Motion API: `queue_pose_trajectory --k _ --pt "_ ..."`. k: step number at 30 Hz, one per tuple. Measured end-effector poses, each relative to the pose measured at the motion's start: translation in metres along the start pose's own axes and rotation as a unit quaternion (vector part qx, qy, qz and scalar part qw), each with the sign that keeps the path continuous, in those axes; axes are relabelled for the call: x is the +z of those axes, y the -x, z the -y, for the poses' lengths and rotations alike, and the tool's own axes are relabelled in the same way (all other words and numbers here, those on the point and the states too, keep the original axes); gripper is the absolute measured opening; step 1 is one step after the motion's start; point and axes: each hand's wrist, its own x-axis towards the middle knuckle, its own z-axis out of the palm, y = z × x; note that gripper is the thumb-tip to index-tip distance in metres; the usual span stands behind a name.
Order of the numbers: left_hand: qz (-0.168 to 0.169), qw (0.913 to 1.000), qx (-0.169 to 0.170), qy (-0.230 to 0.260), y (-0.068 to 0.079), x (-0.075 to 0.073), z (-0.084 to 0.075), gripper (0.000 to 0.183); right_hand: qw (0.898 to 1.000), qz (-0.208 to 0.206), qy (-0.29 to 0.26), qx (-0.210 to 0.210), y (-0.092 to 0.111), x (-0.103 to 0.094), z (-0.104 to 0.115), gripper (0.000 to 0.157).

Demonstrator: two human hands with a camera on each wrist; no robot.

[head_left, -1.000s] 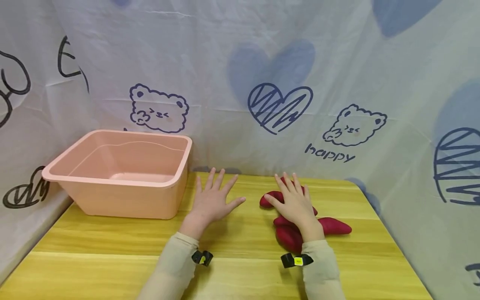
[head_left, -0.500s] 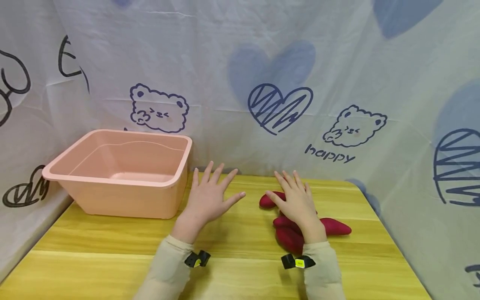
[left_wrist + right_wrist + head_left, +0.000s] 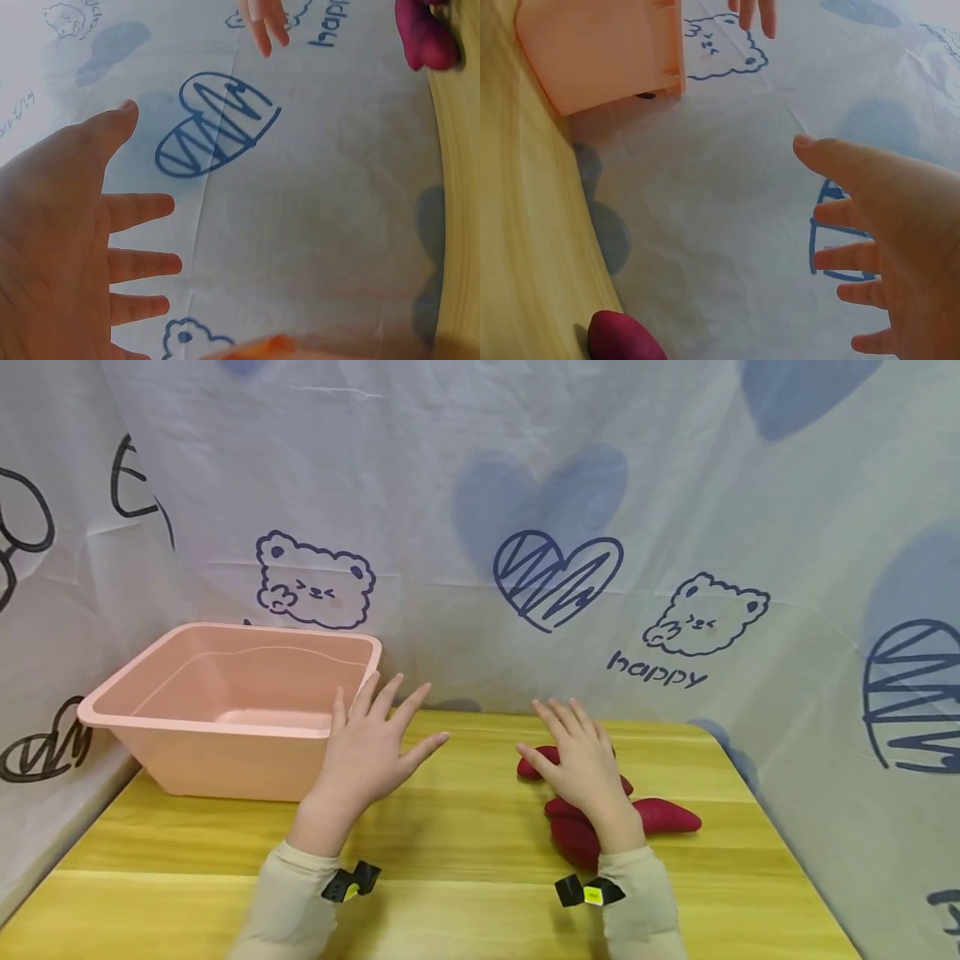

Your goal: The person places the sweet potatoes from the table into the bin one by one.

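Note:
My left hand (image 3: 362, 758), fingers spread and straight, is raised in front of the pink basin (image 3: 217, 760) and overlaps its right corner in the head view. It holds nothing. My right hand (image 3: 588, 770), fingers also extended and holding nothing, hovers above several dark red sweet potatoes (image 3: 667, 816) heaped on the right half of the table. It hides part of the heap. In the left wrist view a sweet potato (image 3: 427, 36) shows at the upper right; in the right wrist view one sweet potato (image 3: 622, 337) lies at the bottom.
The pink basin stands at the back left of the yellow wood-grain table (image 3: 450, 893); its visible inside holds nothing. A pale printed cloth (image 3: 435, 635) hangs behind the table and along both sides. Black wrist cameras (image 3: 351, 882) sit by both sleeves.
My left hand has moved left, from beside the basin to in front of its right corner. The right hand has shifted slightly left and stays over the sweet potatoes.

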Motion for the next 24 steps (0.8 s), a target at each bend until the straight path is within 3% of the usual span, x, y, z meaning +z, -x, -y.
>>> queue_pose_trajectory --k 11,18,24 --pt "-0.019 0.9995 0.008 -0.026 0.012 -0.014 0.029 0.072 0.997 -0.052 -0.009 -0.063 0.001 0.009 -0.002 0.07" --pt "-0.045 0.9982 0.008 -0.039 0.022 -0.018 0.054 0.07 0.983 -0.133 -0.01 -0.124 0.01 0.012 -0.015 0.068" --pt "-0.065 0.9965 0.003 -0.053 0.028 -0.021 0.078 0.068 0.974 -0.155 0.002 -0.163 0.016 0.011 -0.027 0.066"
